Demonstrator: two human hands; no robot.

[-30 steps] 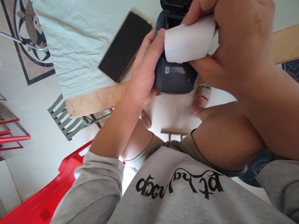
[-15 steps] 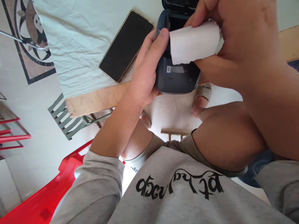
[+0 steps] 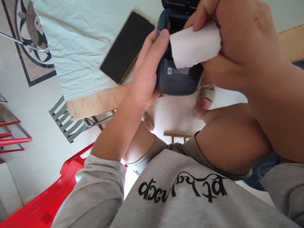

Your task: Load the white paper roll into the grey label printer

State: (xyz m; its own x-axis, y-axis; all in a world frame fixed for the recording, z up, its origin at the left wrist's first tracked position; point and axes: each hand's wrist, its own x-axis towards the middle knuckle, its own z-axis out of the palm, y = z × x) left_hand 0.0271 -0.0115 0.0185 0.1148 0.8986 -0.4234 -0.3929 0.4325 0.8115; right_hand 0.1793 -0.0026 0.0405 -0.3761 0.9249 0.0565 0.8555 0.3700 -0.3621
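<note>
Where the paper roll [image 3: 195, 47] sat a little higher and further right half a second ago, it has now slid slightly left and down, nearer the open cavity of the printer [image 3: 178, 76], and the printer itself has shifted a touch to the left with the left hand [image 3: 146, 74]. The right hand [image 3: 237, 41] has its grip closed round the right end of the roll, fingers curled over the top and thumb beneath, so only the left part of the white cylinder shows. The left hand has its grip wrapped on the printer's left side, thumb tip resting at the top rim just beside the roll's free end.

The printer is a small dark blue-grey box with rounded corners, its lid [image 3: 179, 3] flipped up at the far side, a small white badge and a round button on the near face. It overhangs the near edge of the surface [image 3: 95, 103], which is a wooden board covered by a creased white cloth [image 3: 78, 44].

A black phone [image 3: 127, 47] lies face up on the cloth, just left of the left hand. The right hand hides most of the printer's cavity. Beyond the near edge are a red plastic chair [image 3: 40, 205] and a grey slatted chair [image 3: 67, 122].
</note>
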